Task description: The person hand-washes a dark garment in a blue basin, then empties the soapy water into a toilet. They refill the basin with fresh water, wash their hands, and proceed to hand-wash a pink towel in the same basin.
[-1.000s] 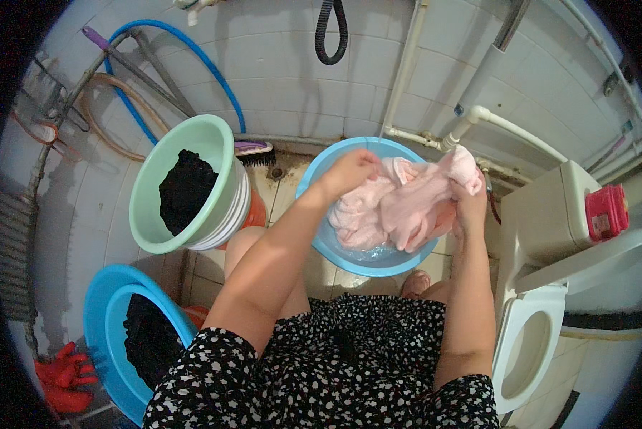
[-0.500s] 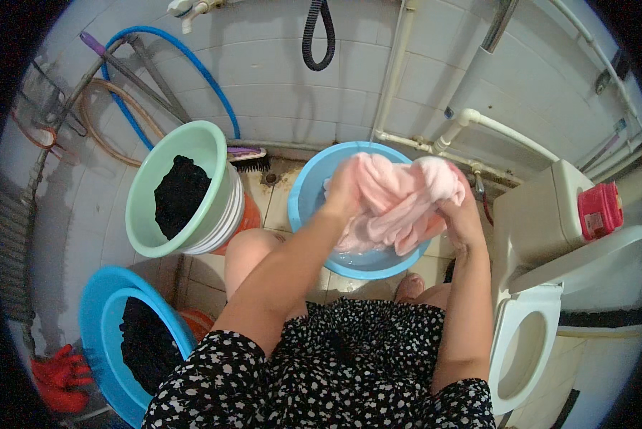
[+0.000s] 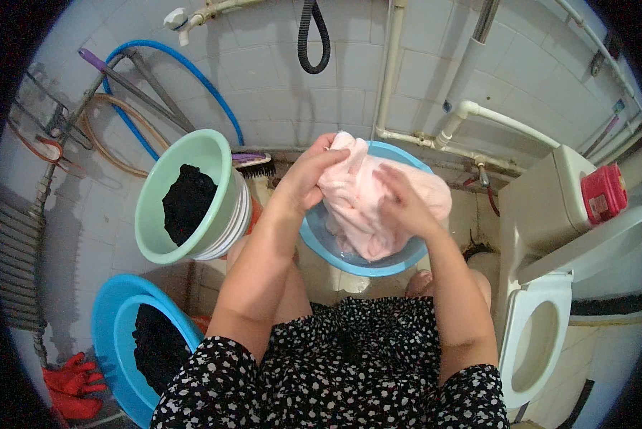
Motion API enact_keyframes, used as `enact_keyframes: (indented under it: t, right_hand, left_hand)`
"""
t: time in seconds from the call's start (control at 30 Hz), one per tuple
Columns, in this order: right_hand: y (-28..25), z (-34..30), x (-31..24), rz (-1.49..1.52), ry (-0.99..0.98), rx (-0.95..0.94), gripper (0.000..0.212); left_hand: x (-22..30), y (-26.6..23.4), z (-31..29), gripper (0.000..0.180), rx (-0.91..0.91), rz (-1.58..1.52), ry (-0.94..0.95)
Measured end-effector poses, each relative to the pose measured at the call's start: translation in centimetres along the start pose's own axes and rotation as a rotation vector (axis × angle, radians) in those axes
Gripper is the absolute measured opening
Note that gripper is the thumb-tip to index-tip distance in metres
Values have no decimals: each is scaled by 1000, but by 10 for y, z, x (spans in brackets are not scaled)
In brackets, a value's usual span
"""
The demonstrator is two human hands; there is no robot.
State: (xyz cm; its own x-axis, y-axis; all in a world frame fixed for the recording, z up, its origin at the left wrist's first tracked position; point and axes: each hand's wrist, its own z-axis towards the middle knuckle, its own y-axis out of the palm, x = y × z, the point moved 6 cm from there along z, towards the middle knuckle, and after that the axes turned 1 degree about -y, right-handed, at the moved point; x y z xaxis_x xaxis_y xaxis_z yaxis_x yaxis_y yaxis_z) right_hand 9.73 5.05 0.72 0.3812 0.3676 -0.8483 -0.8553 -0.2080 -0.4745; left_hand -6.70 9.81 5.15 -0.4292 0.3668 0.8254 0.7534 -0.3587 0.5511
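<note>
A wet-looking pale pink cloth (image 3: 360,218), bunched and draping, hangs over a light blue basin (image 3: 367,269) on the floor in front of me. At its upper left corner my left hand (image 3: 308,174) pinches the fabric between thumb and fingers. My right hand (image 3: 404,204) is over the middle of the cloth, fingers spread and slightly blurred; whether it presses on the fabric I cannot tell. Some water shows in the basin below the cloth's lower edge. What kind of garment or towel the cloth is cannot be made out.
To the left, a pale green basin (image 3: 147,232) with black fabric (image 3: 187,204) sits on a stack, near a scrubbing brush (image 3: 255,170). Lower left are a blue basin (image 3: 106,314) with dark cloth and red gloves (image 3: 74,386). A toilet (image 3: 510,357) stands right; pipes (image 3: 471,154) run behind.
The cloth has gone from a bundle held in both hands to a more spread drape. My left hand moved left with its corner; my right hand let go of the right side and moved inward.
</note>
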Motion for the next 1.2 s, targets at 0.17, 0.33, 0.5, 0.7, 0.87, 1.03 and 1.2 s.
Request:
enact_keyframes:
  t: [0.17,0.33,0.5,0.7,0.87,1.03,1.2]
  right_hand:
    - [30,-9,-18,-447,-106,-128,55]
    - [9,-13,7,793,550,-63,53]
    - [11,-17,19,991,581,68,63]
    - [-11,-20,12,756,581,101,65]
    - [-34,-28,32,805,675,416,45]
    - [-45,-28,25,1147,536,534,36]
    - [-49,-28,22,1097,490,528,33]
  left_hand:
    - [1,11,-7,43,-103,121,37]
    - [-8,27,-11,37,-240,613,174]
    - [-67,75,-46,52,-527,1217,294]
    - [-96,98,-71,56,-628,1349,315]
    - [-87,80,-51,46,-541,1332,-42]
    - [-49,37,-16,37,33,1181,480]
    - [-68,22,-6,37,71,1404,319]
